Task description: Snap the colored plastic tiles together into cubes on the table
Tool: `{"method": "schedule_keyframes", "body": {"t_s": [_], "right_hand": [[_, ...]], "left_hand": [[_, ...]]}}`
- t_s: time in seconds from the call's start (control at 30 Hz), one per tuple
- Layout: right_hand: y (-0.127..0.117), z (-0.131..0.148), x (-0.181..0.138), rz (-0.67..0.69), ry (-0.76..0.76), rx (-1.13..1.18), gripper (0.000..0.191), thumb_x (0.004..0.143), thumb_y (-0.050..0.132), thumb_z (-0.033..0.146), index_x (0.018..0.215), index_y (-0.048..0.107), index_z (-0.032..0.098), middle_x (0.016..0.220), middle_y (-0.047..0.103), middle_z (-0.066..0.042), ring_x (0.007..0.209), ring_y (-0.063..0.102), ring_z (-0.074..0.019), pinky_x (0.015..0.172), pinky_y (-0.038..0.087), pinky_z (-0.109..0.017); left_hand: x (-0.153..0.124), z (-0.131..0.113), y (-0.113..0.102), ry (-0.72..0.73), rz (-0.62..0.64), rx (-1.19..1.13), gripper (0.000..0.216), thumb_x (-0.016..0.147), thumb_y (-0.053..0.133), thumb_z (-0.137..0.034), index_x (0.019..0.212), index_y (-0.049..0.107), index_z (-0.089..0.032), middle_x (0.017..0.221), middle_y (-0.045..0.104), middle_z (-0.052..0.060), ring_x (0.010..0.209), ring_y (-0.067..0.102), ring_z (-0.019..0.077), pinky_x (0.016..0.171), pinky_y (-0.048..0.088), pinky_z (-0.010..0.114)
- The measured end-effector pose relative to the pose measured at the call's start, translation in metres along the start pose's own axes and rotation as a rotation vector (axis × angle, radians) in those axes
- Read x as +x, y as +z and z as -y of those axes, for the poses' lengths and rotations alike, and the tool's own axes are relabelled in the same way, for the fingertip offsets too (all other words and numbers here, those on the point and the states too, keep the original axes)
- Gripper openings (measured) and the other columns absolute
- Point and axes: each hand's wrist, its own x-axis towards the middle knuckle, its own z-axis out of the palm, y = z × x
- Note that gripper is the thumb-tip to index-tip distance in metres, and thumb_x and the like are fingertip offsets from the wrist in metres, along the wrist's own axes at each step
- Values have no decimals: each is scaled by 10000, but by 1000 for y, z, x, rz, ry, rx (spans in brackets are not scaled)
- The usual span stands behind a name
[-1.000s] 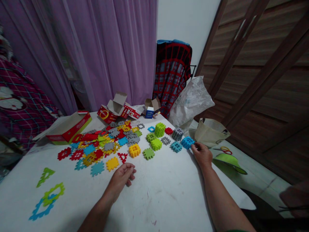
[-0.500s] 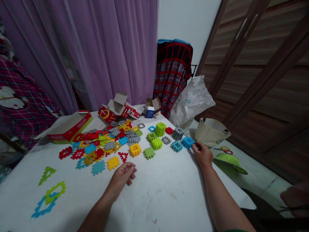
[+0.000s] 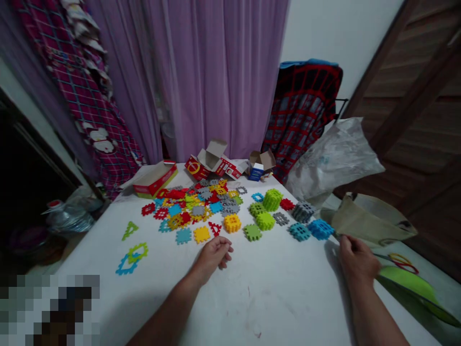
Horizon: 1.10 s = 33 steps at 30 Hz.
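My left hand [image 3: 215, 253] rests over the white table [image 3: 284, 288] with its fingers loosely curled and slightly apart, holding nothing. Just beyond it lie a red triangular tile [image 3: 215, 228], a yellow square tile [image 3: 201, 234] and a stack of yellow tiles [image 3: 232, 223]. At the table's right edge my right hand [image 3: 358, 259] is closed, its fingers drawn in, and nothing shows in it. The stack of blue tiles [image 3: 320, 229] stands a little beyond and left of that hand, apart from it. Beside that stack are teal tiles [image 3: 299, 231] and a grey stack [image 3: 303, 211].
Mixed interlocking tiles [image 3: 198, 210] lie heaped at the table's middle left. Green stacks [image 3: 265, 221] stand right of centre. Opened boxes [image 3: 156, 180] line the back. Beyond the right edge are a plastic bag [image 3: 334, 158], a cloth bag [image 3: 370, 218] and scissors [image 3: 403, 263].
The view has turned left, so everything sits further right. My right hand has come away from the blue stack, back toward me. My left hand looks much the same.
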Motion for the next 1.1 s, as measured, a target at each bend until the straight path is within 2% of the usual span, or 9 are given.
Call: {"method": "schedule_keyframes", "body": {"t_s": [0.2, 0.33, 0.47, 0.53, 0.63, 0.7, 0.77, 0.97, 1.1], "right_hand": [[0, 29, -25, -8, -112, 45, 319, 696, 494, 472, 773, 730, 271, 741, 674, -102, 724, 620, -306, 586, 414, -401], [0, 57, -47, 39, -289, 72, 373, 693, 473, 487, 786, 719, 223, 757, 687, -104, 678, 630, -271, 570, 442, -366], [-2, 70, -58, 101, -385, 72, 379, 723, 470, 491, 802, 712, 210, 807, 709, -104, 608, 614, -232, 554, 449, -350], [-2, 71, -59, 117, -393, 80, 355, 721, 480, 495, 796, 708, 234, 809, 711, -105, 635, 629, -250, 543, 442, -358], [-2, 69, -59, 110, -384, 116, 297, 704, 507, 473, 785, 713, 274, 808, 712, -112, 641, 632, -269, 549, 436, -387], [-1, 69, -59, 109, -379, 138, 274, 693, 526, 448, 788, 719, 278, 805, 709, -119, 615, 621, -267, 561, 440, -400], [-1, 70, -59, 118, -377, 138, 271, 690, 533, 434, 798, 722, 273, 810, 707, -117, 620, 623, -267, 567, 445, -396], [-4, 69, -59, 187, -368, 50, 375, 714, 497, 459, 851, 729, 197, 869, 716, -108, 701, 650, -260, 578, 451, -344], [-6, 65, -59, 177, -354, -1, 470, 725, 454, 515, 862, 734, 163, 830, 709, -104, 699, 640, -241, 576, 448, -325]], "left_hand": [[2, 3, -5, 3, -24, -95, 492, 628, 714, -587, 858, 559, -180, 828, 664, 34, 508, 532, 68, 409, 296, 184], [-5, -7, -27, 63, -72, 35, 411, 717, 653, -556, 868, 588, -180, 844, 673, 47, 553, 559, 90, 451, 353, 196], [-31, -22, -80, 268, -374, 489, 226, 841, 541, -376, 911, 655, -194, 915, 702, 72, 863, 646, 200, 799, 500, 328], [-50, -24, -112, 298, -543, 851, 269, 844, 544, -301, 1061, 668, -201, 1209, 654, 112, 1200, 544, 275, 1059, 367, 438], [-75, -17, -147, 24, -802, 1154, 522, 845, 562, -318, 1345, 523, -173, 1551, 324, 176, 1456, 200, 371, 1141, 114, 616], [-80, -6, -158, -171, -808, 1170, 612, 877, 522, -386, 1430, 421, -145, 1584, 224, 210, 1463, 167, 391, 1121, 130, 650], [-73, 4, -159, -189, -778, 1173, 617, 901, 480, -394, 1453, 383, -135, 1583, 222, 216, 1462, 191, 377, 1136, 152, 618], [-17, 13, -149, 189, -663, 1147, 605, 840, 492, -154, 1435, 391, -113, 1542, 324, 201, 1423, 330, 272, 1138, 314, 419], [-13, 13, -154, 284, -769, 1174, 626, 804, 599, -235, 1400, 427, -153, 1477, 411, 171, 1366, 402, 288, 1103, 359, 416]]}}
